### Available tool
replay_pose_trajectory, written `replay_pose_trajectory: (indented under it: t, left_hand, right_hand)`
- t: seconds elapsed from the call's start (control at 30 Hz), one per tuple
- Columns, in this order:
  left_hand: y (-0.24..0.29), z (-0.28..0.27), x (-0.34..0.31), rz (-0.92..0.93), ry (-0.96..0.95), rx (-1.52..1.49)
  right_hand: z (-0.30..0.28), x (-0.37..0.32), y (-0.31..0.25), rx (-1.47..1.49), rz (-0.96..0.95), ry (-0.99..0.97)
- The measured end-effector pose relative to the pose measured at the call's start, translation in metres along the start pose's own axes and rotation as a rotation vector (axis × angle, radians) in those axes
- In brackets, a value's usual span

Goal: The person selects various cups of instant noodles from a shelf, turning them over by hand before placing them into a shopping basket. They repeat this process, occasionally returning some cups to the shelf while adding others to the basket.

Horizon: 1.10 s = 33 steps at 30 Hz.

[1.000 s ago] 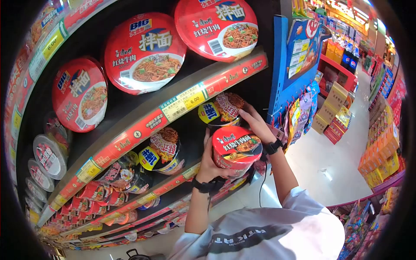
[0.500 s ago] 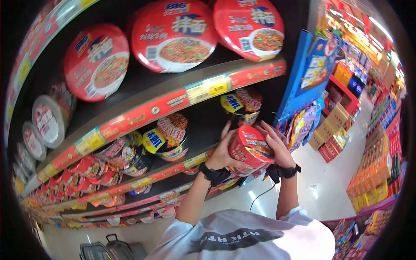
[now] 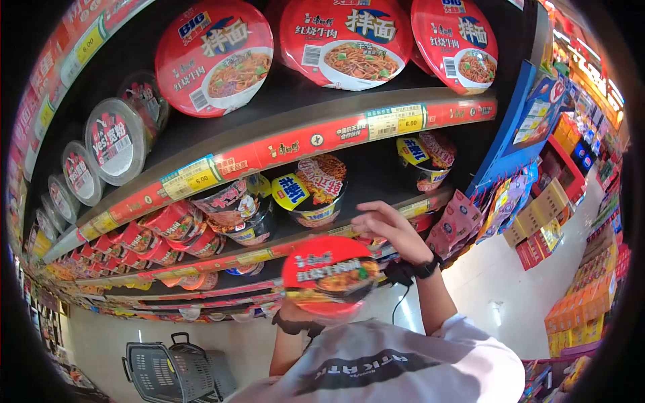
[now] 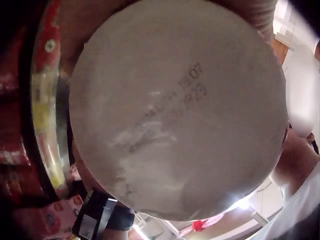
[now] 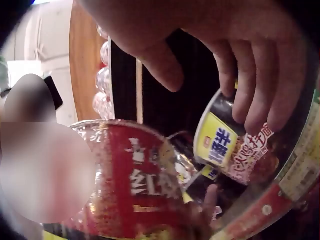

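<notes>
Red noodle cup point(image 3: 330, 277), 1: held in front of my chest, before the lower shelf point(image 3: 371, 183) and clear of it, its printed lid facing up; my left wrist's view is filled by its 1 pale round base, stamped with 2 lines of code, partly legible. Hands, 2. My left hand point(image 3: 291, 311), 1, grasping the red noodle cup; mostly hidden beneath and behind it, so I cannot count all its fingers. My right hand point(image 3: 398, 236), 1, grasping nothing, fingers loosely extended and parted, near the cup yet apart from it, just before the lower shelf. Black straps point(image 3: 427, 267), 2, one to each of my wrists. Yellow-labelled black cups point(image 3: 316, 201), 2 on the lower shelf at the front: one beyond the red noodle cup, one farther right, well apart. Black cup with pinkish lid point(image 3: 235, 211), 1, just left of the nearer. Large red bowls point(image 3: 215, 60), 3 in the front row of the upper shelf point(image 3: 295, 149), lids facing out. Tubs with clear rims point(image 3: 115, 142), at least 4, toward the left end. Price tags reading 6.00 point(image 3: 396, 121), 2 on the upper shelf's edge. Grey shopping basket point(image 3: 154, 369), 1, on the floor at lower left. Blue display panel point(image 3: 517, 127), 1, at the shelves' right end.
</notes>
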<state>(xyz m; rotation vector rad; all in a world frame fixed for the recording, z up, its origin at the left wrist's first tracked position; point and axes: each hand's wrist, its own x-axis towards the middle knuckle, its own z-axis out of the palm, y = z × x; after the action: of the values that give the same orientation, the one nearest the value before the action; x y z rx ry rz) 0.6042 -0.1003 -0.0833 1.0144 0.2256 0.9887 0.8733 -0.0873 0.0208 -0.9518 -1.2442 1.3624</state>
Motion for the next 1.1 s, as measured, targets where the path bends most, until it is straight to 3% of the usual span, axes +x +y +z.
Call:
replay_pose_trajectory:
  t: [0.1,0.27,0.37,0.7,1.1]
  left_hand:
    - [0.002,-0.036,-0.024,0.038,0.115,0.011]
    - [0.01,-0.069,-0.01,0.085,0.166,0.034]
    - [0.016,-0.069,0.011,0.091,0.135,0.038]
    - [-0.001,-0.02,0.07,-0.038,0.053,0.006]
    - [0.006,0.028,0.111,-0.097,-0.103,-0.079]
  right_hand:
    - [0.004,0.041,0.016,0.059,0.107,-0.045]
    - [0.036,0.061,0.002,0.038,0.065,0.207]
    - [0.038,0.067,0.005,0.094,0.043,0.251]
    - [-0.012,0.044,-0.001,0.028,-0.052,0.483]
    - [-0.045,0.03,-0.006,0.018,-0.105,0.563]
